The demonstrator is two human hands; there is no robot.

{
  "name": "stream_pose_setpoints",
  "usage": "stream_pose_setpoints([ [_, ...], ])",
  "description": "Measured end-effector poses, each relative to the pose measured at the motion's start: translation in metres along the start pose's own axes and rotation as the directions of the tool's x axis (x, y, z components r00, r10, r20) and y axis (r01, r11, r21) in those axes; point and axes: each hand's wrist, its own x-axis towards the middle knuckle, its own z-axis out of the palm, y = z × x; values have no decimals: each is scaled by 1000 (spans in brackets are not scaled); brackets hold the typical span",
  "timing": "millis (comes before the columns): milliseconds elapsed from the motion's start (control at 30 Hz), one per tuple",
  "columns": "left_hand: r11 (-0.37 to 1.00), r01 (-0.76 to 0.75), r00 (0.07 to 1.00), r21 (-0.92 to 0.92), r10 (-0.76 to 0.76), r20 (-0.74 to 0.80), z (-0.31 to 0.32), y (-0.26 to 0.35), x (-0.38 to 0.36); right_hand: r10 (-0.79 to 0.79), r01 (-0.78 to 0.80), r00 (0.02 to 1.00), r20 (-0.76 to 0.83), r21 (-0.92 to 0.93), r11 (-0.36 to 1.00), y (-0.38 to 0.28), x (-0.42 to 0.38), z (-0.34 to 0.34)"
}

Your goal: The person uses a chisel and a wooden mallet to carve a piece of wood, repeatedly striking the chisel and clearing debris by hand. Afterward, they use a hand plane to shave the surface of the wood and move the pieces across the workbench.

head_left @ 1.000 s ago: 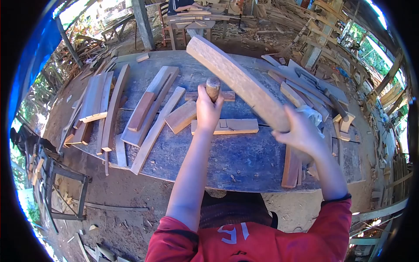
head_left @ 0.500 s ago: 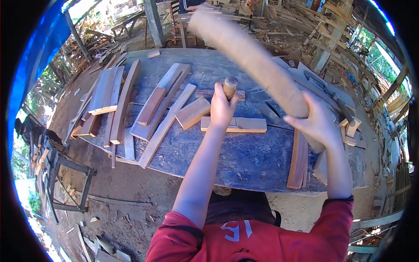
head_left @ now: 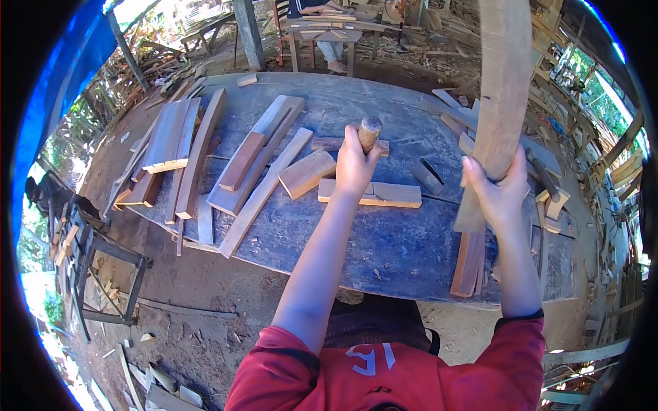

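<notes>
My left hand (head_left: pixel 358 166) is closed around an upright chisel (head_left: pixel 370 130). Only its round, worn wooden handle shows; the blade end is hidden by my hand. Just below that hand lies a short wooden block (head_left: pixel 394 196) with dark lines on its top. Behind it is a narrow brown piece of wood (head_left: pixel 329 144), partly covered by my fingers. To the right, my right hand (head_left: pixel 499 190) grips a thick, long wooden bar (head_left: pixel 505 89) near its lower end. The bar stands raised, its top cut off by the view's edge, apart from the chisel.
On the blue worktable (head_left: pixel 384 253) lie a tilted wood block (head_left: pixel 307 174), a slotted board (head_left: pixel 264 154), a long strip (head_left: pixel 267 192), stacked boards (head_left: pixel 168 133) and a dark block (head_left: pixel 428 177). Another person (head_left: pixel 322 8) sits at a far table (head_left: pixel 329 33).
The wooden bar in my right hand has swung from a leftward slant to nearly upright. My left hand keeps its hold on the chisel; the view has shifted slightly.
</notes>
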Motion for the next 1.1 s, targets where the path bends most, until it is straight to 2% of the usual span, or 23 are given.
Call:
stream_pose_setpoints([
  [33,1000,-1,1000,8,1,7,1,-1,0,0,0,1000,-3,-2,1000,3,-2,-1],
  [67,1000,-2,1000,16,2,10,2,-2,1,-86,135,981,173,-294,946,7,-4,-2],
  [100,1000,-2,1000,14,2,8,3,-2,1,-112,302,926,361,-527,794,9,-5,-2],
  [133,999,-15,1000,-47,15,-6,3,-2,1,137,273,863,486,-677,683,2,-6,0],
  [200,994,-34,999,-105,32,-24,1,-2,4,87,287,878,471,-663,692,-6,-3,-9],
  [233,998,-15,1000,-60,14,-19,0,-2,4,43,302,887,460,-647,700,-9,-2,-12],
  [267,1000,8,1000,-15,-8,-9,-1,-3,2,-38,258,928,370,-567,782,-13,-3,-10],
  [300,1000,13,1000,-15,-13,-4,0,-3,1,-30,253,928,371,-568,783,-11,-4,-5],
  [367,999,1,1000,-33,-1,-14,2,-3,2,-125,135,990,61,-217,967,0,-2,6],
  [400,999,-1,1000,-34,0,-13,2,-3,2,-159,168,986,59,-210,963,8,-2,9],
  [433,999,3,1000,-36,-3,-4,3,-4,2,-164,173,985,57,-210,962,10,-2,8],
  [500,999,0,1000,-34,0,-1,0,-7,3,138,211,891,432,-665,717,12,-3,6],
  [567,998,-5,999,-64,3,-32,-3,-11,5,117,205,903,413,-654,728,9,-1,-2],
  [667,997,44,998,-60,-46,-36,-7,-10,7,-67,191,953,296,-414,890,14,3,-9],
  [700,997,47,998,-67,-50,-41,-7,-11,7,-70,197,951,302,-412,890,11,3,-5],
  [767,998,39,999,-50,-40,-30,-5,-11,7,101,-100,994,42,-31,995,7,-1,5],
  [800,999,28,1000,-33,-28,-11,-4,-11,7,-71,70,997,-16,-91,993,19,-1,13],
  [833,999,27,1000,-29,-27,-10,-4,-11,7,-170,254,955,244,-370,894,21,-6,11],
  [900,997,58,998,-55,-58,-2,-3,-10,7,184,199,881,437,-693,693,17,-4,5],
  [933,996,62,998,-58,-62,-1,-4,-11,7,178,203,882,437,-692,693,15,-2,0],
  [1000,998,31,999,-47,-31,-4,-4,-11,7,127,141,893,432,-536,833,14,-1,-9],
  [1033,999,4,1000,-36,-4,8,-3,-11,5,128,144,890,438,-534,833,20,-3,-6],
  [1100,999,-22,1000,-25,22,-9,0,-9,5,-123,196,966,225,-338,920,44,-7,4],
])
